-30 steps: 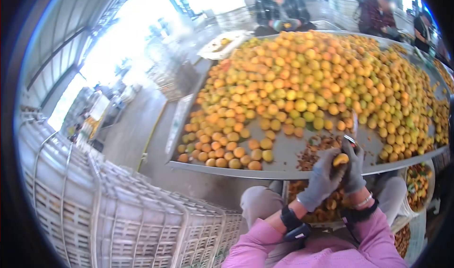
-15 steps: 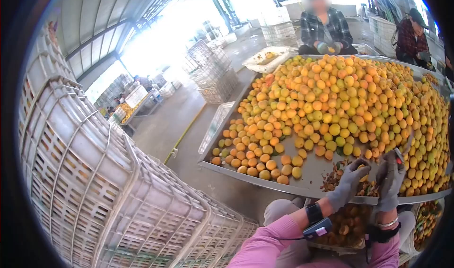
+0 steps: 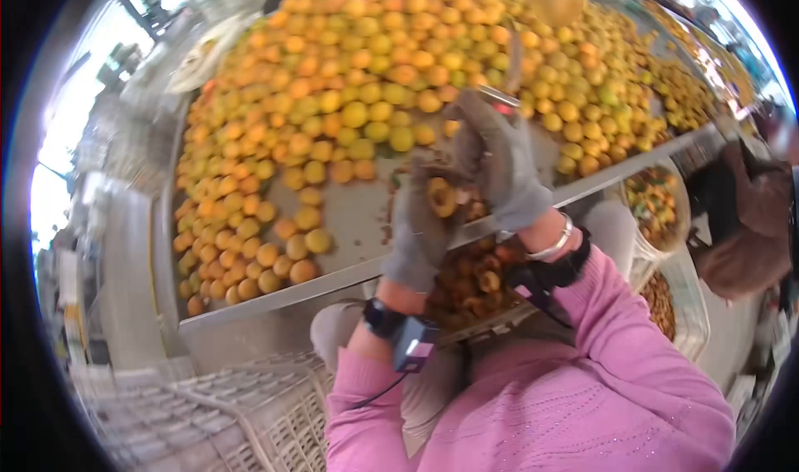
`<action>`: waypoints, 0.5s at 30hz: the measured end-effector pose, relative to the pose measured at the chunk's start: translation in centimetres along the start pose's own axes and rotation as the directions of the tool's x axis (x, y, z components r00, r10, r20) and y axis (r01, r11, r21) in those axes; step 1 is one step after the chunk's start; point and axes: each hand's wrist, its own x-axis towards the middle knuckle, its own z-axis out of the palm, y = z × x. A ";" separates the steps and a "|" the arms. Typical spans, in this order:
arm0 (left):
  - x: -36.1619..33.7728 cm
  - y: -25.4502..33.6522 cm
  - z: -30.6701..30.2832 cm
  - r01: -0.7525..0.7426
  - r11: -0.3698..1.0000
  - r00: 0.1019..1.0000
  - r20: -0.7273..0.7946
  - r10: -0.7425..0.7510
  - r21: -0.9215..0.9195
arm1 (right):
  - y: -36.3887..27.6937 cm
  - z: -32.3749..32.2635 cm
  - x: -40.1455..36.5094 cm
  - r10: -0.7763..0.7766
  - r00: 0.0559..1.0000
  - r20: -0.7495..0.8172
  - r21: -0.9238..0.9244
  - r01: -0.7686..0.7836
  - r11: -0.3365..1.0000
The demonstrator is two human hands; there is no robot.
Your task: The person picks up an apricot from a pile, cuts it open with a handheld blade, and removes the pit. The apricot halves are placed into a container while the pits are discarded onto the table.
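Note:
My gloved left hand (image 3: 416, 226) is closed round an apricot (image 3: 443, 197) that looks cut open, with a dark hollow facing up. Close beside it on the right, my gloved right hand (image 3: 498, 160) grips a knife (image 3: 501, 97), red at the handle, its blurred blade pointing up and away from me. The fingers of both hands nearly meet over the near edge of a metal table (image 3: 349, 214), where brown pits and scraps lie partly hidden. A large heap of whole apricots (image 3: 358, 81) covers much of the table.
Below the table edge, a container of opened apricots (image 3: 466, 293) sits by my legs. To the right stand a bucket (image 3: 678, 191) of fruit scraps and a crate (image 3: 689, 305) of brown pits. White crates (image 3: 275, 414) are at lower left; a person (image 3: 745, 222) is at right.
My view has swung down and to the right, so the hands now appear nearer the middle. The apricot in my left hand now shows its open hollow; the knife stays in my right hand.

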 end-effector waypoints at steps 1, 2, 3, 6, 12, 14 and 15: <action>-0.7 0.8 1.4 -0.073 0.996 0.994 -0.083 0.077 0.055 | -0.9 0.9 0.3 0.241 0.970 0.040 0.420 -0.236 0.877; -1.4 1.0 1.3 -0.071 0.996 0.994 -0.074 0.075 0.054 | -1.3 1.7 -0.2 0.235 0.971 0.035 0.416 -0.228 0.880; -1.5 1.0 1.5 -0.104 0.986 0.991 -0.071 0.113 0.128 | -1.4 2.0 -0.1 0.220 0.975 -0.020 0.401 -0.194 0.895; -1.2 1.3 1.5 -0.142 0.963 0.981 -0.099 0.168 0.229 | -2.3 3.1 -0.3 0.192 0.974 -0.118 0.287 -0.152 0.946; -1.0 0.3 0.5 -0.182 0.853 0.966 -0.073 0.248 0.489 | -3.0 3.2 -0.4 0.135 0.980 -0.148 0.274 -0.090 0.957; -0.6 -0.2 0.5 -0.183 0.805 0.959 -0.078 0.273 0.565 | -1.9 3.1 -0.5 0.105 0.980 -0.171 0.305 -0.049 0.951; -0.3 -0.5 0.8 -0.216 0.850 0.944 -0.118 0.307 0.481 | -1.6 3.3 -0.7 0.133 0.975 -0.179 0.329 -0.069 0.942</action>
